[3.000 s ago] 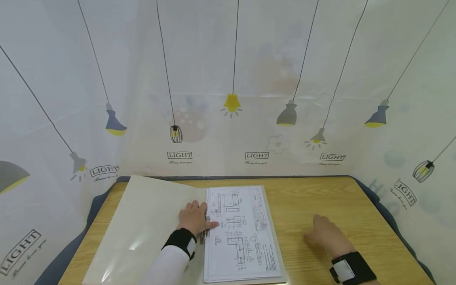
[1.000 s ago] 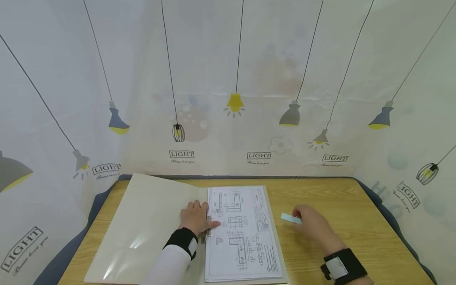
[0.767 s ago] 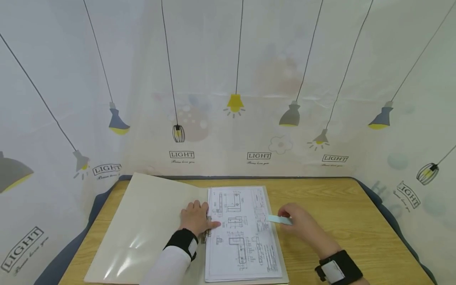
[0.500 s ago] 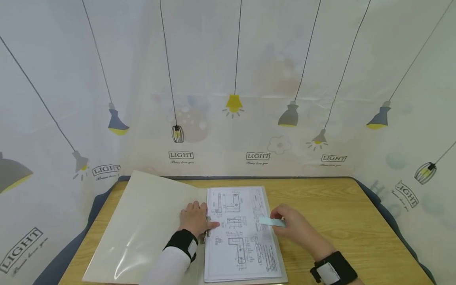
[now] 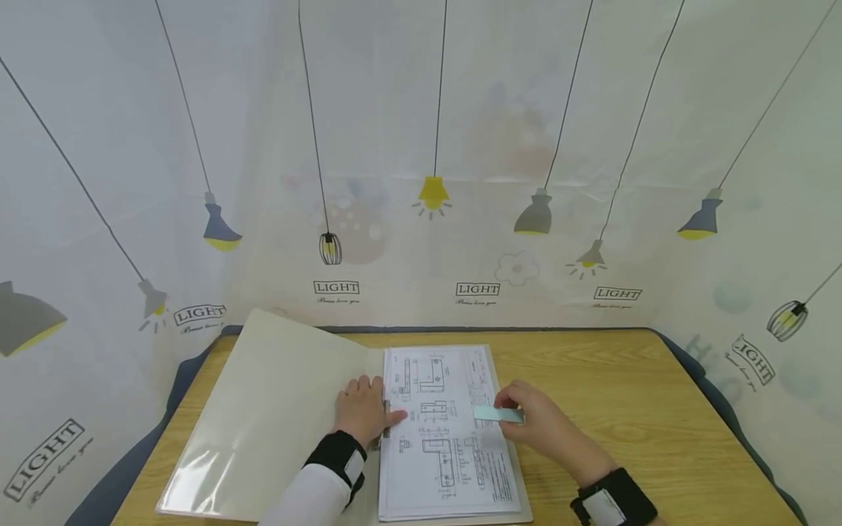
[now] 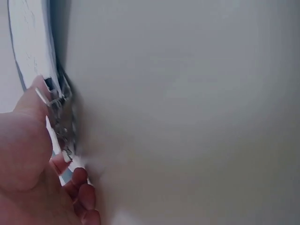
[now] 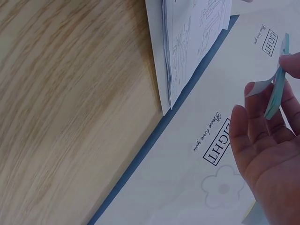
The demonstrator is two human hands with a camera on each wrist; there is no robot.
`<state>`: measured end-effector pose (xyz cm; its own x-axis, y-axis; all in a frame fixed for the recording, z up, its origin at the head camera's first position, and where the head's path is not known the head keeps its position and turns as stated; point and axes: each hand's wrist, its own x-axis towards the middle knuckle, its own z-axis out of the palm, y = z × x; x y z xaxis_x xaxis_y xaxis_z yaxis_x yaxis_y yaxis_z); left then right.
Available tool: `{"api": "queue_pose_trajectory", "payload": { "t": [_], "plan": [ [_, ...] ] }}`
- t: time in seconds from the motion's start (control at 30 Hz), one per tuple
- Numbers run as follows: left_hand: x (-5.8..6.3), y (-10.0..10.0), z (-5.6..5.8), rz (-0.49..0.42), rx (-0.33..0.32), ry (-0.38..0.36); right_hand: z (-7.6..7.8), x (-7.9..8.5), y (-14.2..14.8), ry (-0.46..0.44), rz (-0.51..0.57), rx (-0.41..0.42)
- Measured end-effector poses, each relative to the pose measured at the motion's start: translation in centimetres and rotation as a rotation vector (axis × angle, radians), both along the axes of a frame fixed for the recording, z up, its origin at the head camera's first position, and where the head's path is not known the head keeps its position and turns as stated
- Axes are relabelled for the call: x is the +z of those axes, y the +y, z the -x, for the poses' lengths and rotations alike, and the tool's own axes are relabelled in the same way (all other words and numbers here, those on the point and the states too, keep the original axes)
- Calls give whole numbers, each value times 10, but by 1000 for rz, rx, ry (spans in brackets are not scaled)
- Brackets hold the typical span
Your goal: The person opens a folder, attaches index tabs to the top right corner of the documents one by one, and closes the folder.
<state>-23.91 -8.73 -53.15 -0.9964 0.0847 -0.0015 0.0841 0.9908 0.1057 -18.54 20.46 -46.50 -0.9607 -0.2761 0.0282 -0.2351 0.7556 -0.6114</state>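
An open cream folder (image 5: pixel 276 409) lies on the table with a stack of printed technical drawings (image 5: pixel 454 460) in its right side. My left hand (image 5: pixel 362 410) rests by the spine, thumb on the paper edge and fingers on the cover. In the left wrist view, the metal clip (image 6: pixel 64 110) sits between the thumb and the other fingers. My right hand (image 5: pixel 536 416) pinches a light blue pad of sticky notes (image 5: pixel 498 415) above the right edge of the drawings. The right wrist view shows one sheet (image 7: pixel 262 88) curling away from the pad (image 7: pixel 277 93).
The wood-grain table (image 5: pixel 631 409) extends to the right of the folder. A pale curtain (image 5: pixel 381 146) printed with lamps hangs behind it. The folder's left cover is slightly raised and glossy.
My right hand came into the pinch on the sticky notes and moved left, bringing the pad over the drawings. The left cover has lifted slightly. My left hand stays at the spine.
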Motion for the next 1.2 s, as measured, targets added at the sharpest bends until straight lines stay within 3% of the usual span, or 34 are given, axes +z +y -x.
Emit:
{"api": "queue_pose_trajectory", "payload": {
  "t": [0.2,0.3,0.47,0.67,0.8,1.03,1.2],
  "plan": [
    [7,5,-9,-1,-2,27,0,1,-3,28,-5,19],
    [11,10,-12,-53,-21,74,0,0,-4,43,0,35],
    [22,24,-23,-307,-119,142,-1,0,-5,80,21,91],
    [41,40,-50,-668,-322,38,-3,6,-11,195,79,207],
    [44,47,-64,-842,-390,41,-7,12,-18,237,126,273],
    [48,49,-80,-1039,-425,178,-14,22,-27,251,142,310],
    [53,46,-85,-1075,-408,232,-18,27,-32,269,145,338]
  ]
}}
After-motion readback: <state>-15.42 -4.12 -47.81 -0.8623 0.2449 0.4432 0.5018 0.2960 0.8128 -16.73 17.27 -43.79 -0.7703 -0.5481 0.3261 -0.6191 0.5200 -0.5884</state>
